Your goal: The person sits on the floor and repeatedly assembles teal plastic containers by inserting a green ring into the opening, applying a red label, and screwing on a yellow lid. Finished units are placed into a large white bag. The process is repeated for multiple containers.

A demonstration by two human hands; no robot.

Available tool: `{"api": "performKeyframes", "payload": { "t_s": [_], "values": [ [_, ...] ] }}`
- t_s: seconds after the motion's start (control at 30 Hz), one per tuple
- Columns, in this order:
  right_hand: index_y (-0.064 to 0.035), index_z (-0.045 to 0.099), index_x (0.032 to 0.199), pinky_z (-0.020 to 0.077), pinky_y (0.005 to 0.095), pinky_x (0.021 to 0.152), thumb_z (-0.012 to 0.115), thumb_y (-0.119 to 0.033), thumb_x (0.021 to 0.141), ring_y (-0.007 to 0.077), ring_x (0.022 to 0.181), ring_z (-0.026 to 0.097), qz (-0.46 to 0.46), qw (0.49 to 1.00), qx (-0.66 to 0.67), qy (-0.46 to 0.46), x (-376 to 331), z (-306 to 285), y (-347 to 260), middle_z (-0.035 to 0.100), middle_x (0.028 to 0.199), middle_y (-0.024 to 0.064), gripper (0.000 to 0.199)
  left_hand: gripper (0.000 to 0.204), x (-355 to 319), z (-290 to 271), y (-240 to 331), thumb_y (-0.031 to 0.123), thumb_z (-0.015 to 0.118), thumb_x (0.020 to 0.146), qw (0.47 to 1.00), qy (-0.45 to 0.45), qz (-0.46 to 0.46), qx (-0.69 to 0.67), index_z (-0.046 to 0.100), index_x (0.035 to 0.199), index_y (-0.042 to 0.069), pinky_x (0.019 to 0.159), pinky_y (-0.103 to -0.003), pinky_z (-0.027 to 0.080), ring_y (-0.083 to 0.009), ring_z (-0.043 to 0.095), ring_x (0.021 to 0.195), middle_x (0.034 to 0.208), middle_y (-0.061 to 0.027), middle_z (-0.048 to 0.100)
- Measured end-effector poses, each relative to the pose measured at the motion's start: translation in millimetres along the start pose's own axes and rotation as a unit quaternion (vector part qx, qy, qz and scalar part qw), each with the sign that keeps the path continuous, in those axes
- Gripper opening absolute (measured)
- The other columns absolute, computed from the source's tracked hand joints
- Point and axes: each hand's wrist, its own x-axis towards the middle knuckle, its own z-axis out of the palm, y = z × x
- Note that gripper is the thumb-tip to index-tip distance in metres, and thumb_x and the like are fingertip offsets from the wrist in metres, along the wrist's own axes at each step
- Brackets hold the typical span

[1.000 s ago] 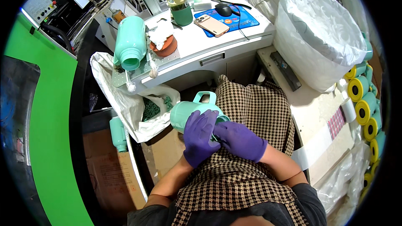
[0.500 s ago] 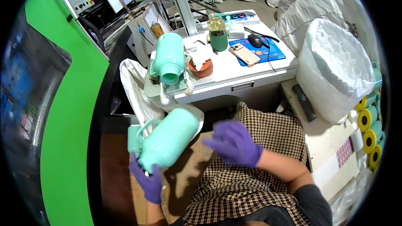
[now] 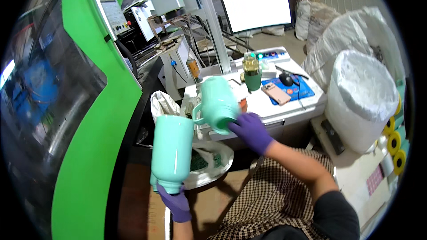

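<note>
- Holding one mint-green jug [image 3: 172, 151] by its narrow lower end, the left hand [image 3: 175, 202] in a purple glove is closed around it and keeps it upright, low and left of the person's lap.
- The right hand [image 3: 251, 130], also gloved in purple, is clamped on the base of a second mint-green jug with a handle [image 3: 218, 104], which lies tilted at the front edge of the white table [image 3: 289, 106].
- The two hands are well apart, each with its own jug; the jugs are near each other but whether they touch cannot be told.
- Judging from this, one jug is already in hand and away from the table, and the second is only just gripped, not yet lifted clear.
- Under the table edge hangs a white bag [image 3: 200, 169] with green pieces inside.
- On the table stand a bottle in a green sleeve [image 3: 251, 73], a phone [image 3: 275, 93] and a mouse [image 3: 288, 79] on a blue mat.
</note>
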Motion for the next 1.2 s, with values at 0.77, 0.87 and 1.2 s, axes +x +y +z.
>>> {"api": "performKeyframes", "payload": {
  "t_s": [0.77, 0.87, 1.2],
  "values": [
    [-0.0023, 0.067, 0.094, 0.0463, 0.0408, 0.088, 0.067, -0.041, 0.097, 0.0248, 0.098, 0.058, 0.428, 0.889, 0.089, 0.138, -340, -308, -97, 0.066, 0.095, 0.0086, 0.039, 0.074, 123, 288, -76, 0.047, 0.070, 0.095, 0.985, -0.132, -0.106, 0.040, 0.040, 0.136, -0.007, 0.080, -0.045, 0.057, -0.0407, 0.059, 0.109, 0.129, -0.0309, 0.052],
    [-0.0087, 0.064, 0.080, 0.0425, 0.0388, 0.074, 0.072, -0.048, 0.088, 0.0252, 0.085, 0.055, 0.413, 0.890, 0.139, 0.130, -305, -297, -96, 0.060, 0.082, 0.0076, 0.041, 0.075, 136, 260, -75, 0.044, 0.069, 0.095, 0.986, -0.121, -0.052, 0.099, 0.039, 0.139, -0.009, 0.099, -0.050, 0.046, -0.0452, 0.053, 0.118, 0.131, -0.0327, 0.050],
    [-0.0098, 0.074, 0.082, 0.0352, 0.0362, 0.057, 0.084, -0.035, 0.068, 0.0216, 0.064, 0.049, 0.401, 0.885, 0.235, 0.017, -288, -293, -93, 0.052, 0.073, 0.0068, 0.030, 0.056, -2, 227, -3, 0.020, 0.072, 0.091, 0.926, -0.269, 0.229, 0.131, 0.052, 0.139, -0.001, 0.101, -0.043, 0.045, -0.0323, 0.056, 0.112, 0.123, -0.0184, 0.058]
  ]
}}
